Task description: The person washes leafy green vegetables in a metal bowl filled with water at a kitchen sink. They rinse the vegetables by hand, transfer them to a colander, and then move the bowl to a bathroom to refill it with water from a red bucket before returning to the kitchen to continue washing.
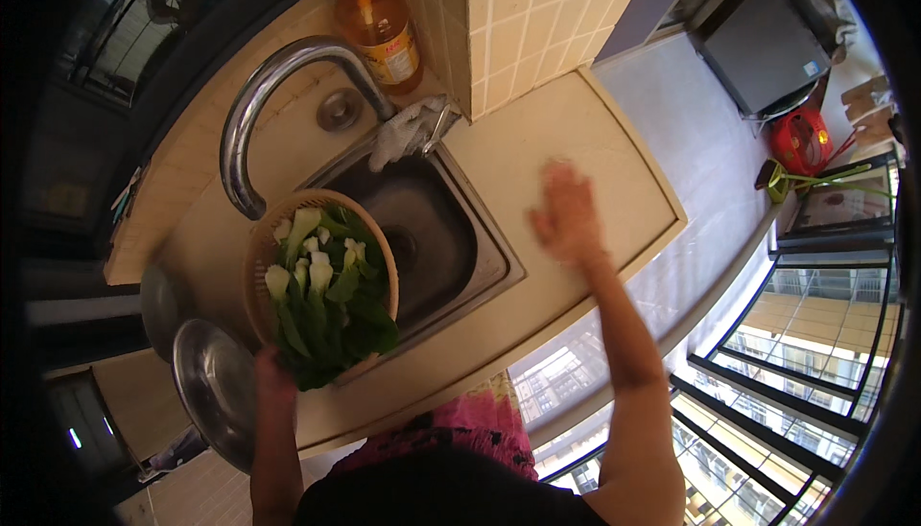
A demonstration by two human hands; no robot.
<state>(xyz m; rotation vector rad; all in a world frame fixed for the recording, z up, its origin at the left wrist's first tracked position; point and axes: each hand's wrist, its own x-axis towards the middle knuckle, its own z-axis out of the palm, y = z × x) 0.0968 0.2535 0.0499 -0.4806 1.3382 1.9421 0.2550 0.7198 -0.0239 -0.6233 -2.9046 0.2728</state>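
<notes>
A round tan plastic basket [394, 267] full of leafy green vegetables [316, 296] with white stems stands over the left part of the steel sink [432, 231]. My left hand [275, 371] is at the basket's near left rim; its fingers are largely hidden, so its hold cannot be told. Over the countertop [496, 159], right of the sink, my right hand [568, 213] is blurred, holding nothing visible, its thumb apart from the fingers. The curved chrome faucet [248, 105] arches behind the basket, its spout end close to the far rim.
A steel bowl [209, 382] lies beside my left forearm. Behind the sink are a grey cloth [406, 130] by the faucet base, an orange pump bottle [381, 40] and a small round dish [339, 110]. A tiled wall corner [532, 30] borders the counter, whose right edge is raised.
</notes>
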